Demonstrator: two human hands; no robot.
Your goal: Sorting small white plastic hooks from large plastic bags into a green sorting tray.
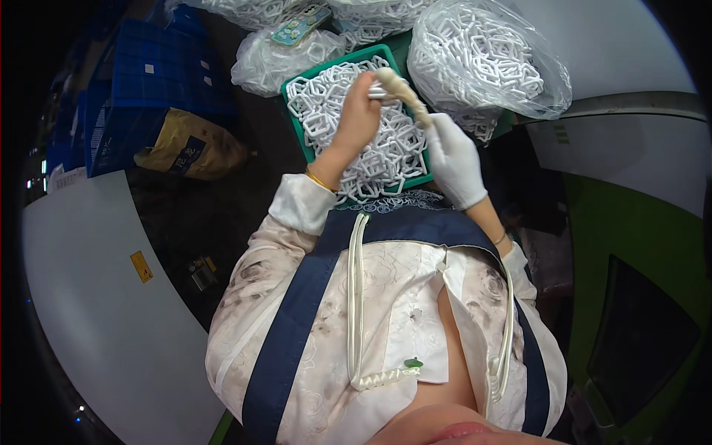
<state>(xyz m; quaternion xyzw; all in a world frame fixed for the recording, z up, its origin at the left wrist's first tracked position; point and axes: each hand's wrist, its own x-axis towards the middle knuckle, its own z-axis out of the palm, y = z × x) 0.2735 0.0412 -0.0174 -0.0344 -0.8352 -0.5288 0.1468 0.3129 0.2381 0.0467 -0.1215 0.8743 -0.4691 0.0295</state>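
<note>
My bare left hand [358,115] is closed with its fingertips around a white plastic chain link [377,91], partly hidden by the fingers. My right hand [454,165], in a white glove, grips the lower end of a curved, cream-coloured wrapped stick [406,95]. Its rounded upper end reaches up beside my left fingertips, close to the link; whether they touch, I cannot tell. Both hands are above a green crate [423,179] heaped with loose white links [319,111].
Clear plastic bags of white links stand behind the crate, the big one [486,55] at right. A colourful flat packet [301,25] lies on another bag. Left are blue bins [159,74] and a brown sack [194,148]. Pale machine panels [96,252] flank both sides.
</note>
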